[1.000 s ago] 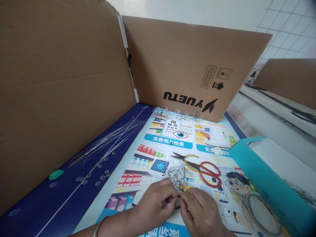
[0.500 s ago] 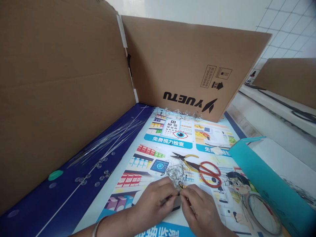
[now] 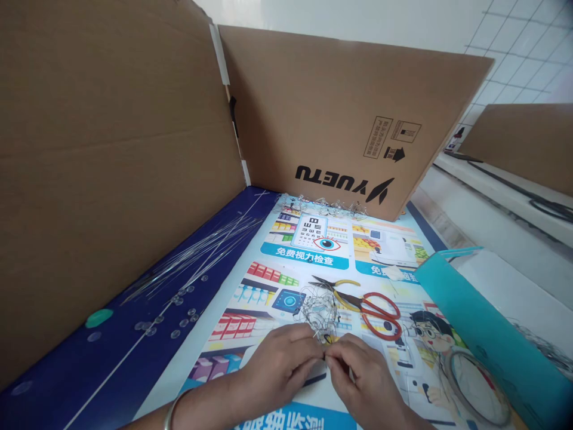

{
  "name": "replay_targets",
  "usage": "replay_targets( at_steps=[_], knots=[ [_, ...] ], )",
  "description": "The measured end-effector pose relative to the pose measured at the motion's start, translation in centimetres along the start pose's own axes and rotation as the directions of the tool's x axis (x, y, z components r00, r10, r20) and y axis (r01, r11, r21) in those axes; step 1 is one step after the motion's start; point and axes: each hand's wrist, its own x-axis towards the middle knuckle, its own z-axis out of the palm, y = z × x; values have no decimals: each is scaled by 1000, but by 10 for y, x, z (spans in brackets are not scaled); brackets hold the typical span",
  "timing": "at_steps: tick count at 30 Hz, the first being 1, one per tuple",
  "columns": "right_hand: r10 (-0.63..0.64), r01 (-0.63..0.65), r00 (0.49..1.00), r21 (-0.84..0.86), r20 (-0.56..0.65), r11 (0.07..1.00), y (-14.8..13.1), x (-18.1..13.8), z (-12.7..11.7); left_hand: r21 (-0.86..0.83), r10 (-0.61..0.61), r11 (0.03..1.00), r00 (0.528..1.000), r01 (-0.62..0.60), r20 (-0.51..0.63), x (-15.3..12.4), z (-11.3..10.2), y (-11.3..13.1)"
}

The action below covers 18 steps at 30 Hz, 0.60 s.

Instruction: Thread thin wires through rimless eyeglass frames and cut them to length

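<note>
My left hand [image 3: 286, 361], with a bangle [image 3: 171, 411] on its wrist, is closed in a pinch low in the middle of the view. Facing it, my right hand [image 3: 362, 376] pinches too, and the fingertips of both almost meet. Between them they hold a thin wire [image 3: 328, 338], with a small dark loop showing above the fingertips; its ends are hidden. A loose tangle of fine silvery wire [image 3: 319, 307] lies just beyond the fingers. Red-handled scissors [image 3: 382, 313] and pliers with yellow grips [image 3: 347, 298] rest overlapping to its right.
Straight wires [image 3: 192, 254] and several clear beads [image 3: 179, 301] lie on the blue surface at left. Tall cardboard panels [image 3: 349, 113] stand at the left and back. A teal box [image 3: 487, 334] holding wire and a wire coil [image 3: 452, 382] are at right. Beaded wire pieces [image 3: 326, 206] line the back.
Both hands stay pinched together in nearly the same place. My left fingers have shifted slightly, and the dark loop between the hands sits lower and less upright.
</note>
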Motion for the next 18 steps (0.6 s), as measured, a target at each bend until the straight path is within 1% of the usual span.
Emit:
replay_targets(
  at_steps=[3,5,7,9,10,11,12,13,14,15,16,18],
  knots=[
    [-24,23,1000,-37,-16,999,1,-2,4,-1,11,1000,1000,-11,7,1,0,0],
    [-15,15,999,-18,-34,1000,2,-2,5,-4,17,1000,1000,-17,10,1,-2,0],
    [48,-45,998,48,-49,998,1,-1,5,-10,28,1000,1000,-28,7,2,-5,0],
    [196,-189,980,184,-24,965,1,0,4,-23,49,999,999,-49,5,3,-8,-1],
    [289,-283,957,286,21,916,1,1,4,-33,62,998,998,-61,4,4,-10,-1],
    [371,-374,925,400,88,837,1,2,4,-43,72,996,997,-72,2,4,-11,-2],
    [427,-447,889,513,165,733,1,3,4,-53,80,995,997,-80,-3,4,-12,-3],
    [453,-494,860,611,236,618,2,4,4,-64,87,994,996,-88,-9,5,-13,-3],
    [454,-512,843,690,288,512,2,5,4,-76,94,993,995,-95,-17,5,-15,-4],
    [443,-510,838,747,319,427,3,5,5,-88,101,991,995,-102,-22,5,-15,-5],
    [429,-498,840,786,333,366,3,5,5,-101,104,989,994,-106,-22,6,-16,-6],
    [403,-478,847,827,346,294,3,5,4,-129,98,987,995,-98,-10,6,-18,-7]
  ],
)
